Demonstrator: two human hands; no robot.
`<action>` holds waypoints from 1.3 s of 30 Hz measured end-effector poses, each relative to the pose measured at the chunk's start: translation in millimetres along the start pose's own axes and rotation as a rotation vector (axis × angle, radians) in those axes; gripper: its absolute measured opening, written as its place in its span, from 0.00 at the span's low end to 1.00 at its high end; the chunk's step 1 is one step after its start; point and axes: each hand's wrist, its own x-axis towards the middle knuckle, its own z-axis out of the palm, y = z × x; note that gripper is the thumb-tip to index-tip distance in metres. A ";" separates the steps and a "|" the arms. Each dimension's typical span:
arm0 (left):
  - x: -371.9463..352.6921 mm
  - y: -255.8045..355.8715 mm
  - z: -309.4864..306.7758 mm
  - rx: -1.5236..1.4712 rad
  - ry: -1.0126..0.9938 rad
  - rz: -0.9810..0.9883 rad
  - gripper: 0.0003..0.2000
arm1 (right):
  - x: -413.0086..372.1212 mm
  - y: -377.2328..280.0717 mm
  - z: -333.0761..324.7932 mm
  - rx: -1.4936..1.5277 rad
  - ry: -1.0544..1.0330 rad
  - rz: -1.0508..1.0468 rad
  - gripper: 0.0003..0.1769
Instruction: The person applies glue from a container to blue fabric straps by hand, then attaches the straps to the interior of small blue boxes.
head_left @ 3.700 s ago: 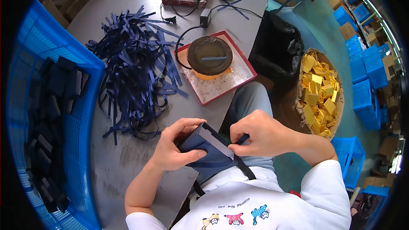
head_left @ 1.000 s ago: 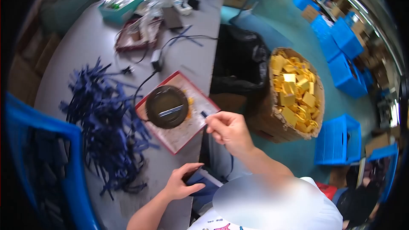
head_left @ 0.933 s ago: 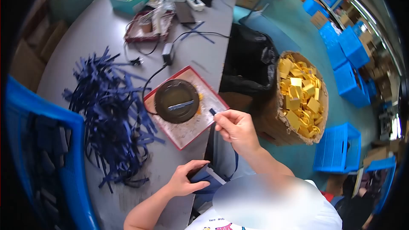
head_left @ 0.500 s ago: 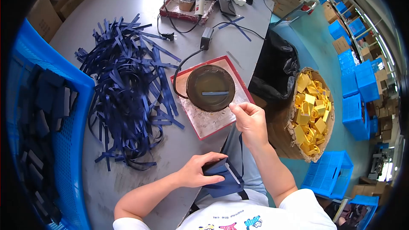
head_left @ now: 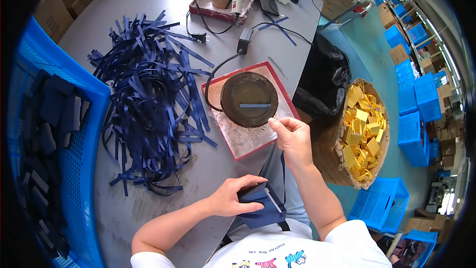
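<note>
Two hands are seen in use below the round pot (head_left: 224,104). The right hand (head_left: 293,141) is narrowed to a pinch at the pot's lower right rim; a dark strip (head_left: 284,181) seems to be held by it, though its end between the fingertips is too small to be made out. Well below the pot, the dark blue box (head_left: 263,213) is gripped between the thumb and fingers of the left hand (head_left: 237,197). Within the pot a pale blue strip (head_left: 255,105) is seen; beneath the pot lies the red-edged tray (head_left: 237,141), and to its left are heaped navy ribbons (head_left: 148,87). If the pinch were lowered too far, the fingertips could be smeared by the pot's contents; if the dark strip were pulled taut, the box could be tugged askew. Were the cable (head_left: 214,75) at the pot's left snagged, the pot could be shifted.
</note>
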 end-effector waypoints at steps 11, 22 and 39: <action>-4.4 8.8 1.9 -0.205 0.024 -0.111 0.27 | -35.6 -4.2 -49.5 1.056 -0.569 0.421 0.15; -15.3 31.1 -2.1 -0.313 0.040 -0.096 0.28 | -69.8 -6.7 -52.7 1.116 -0.823 0.341 0.14; -22.4 56.6 -3.0 -0.109 0.005 0.032 0.28 | -84.3 -83.3 -21.4 -0.663 -0.876 -0.055 0.12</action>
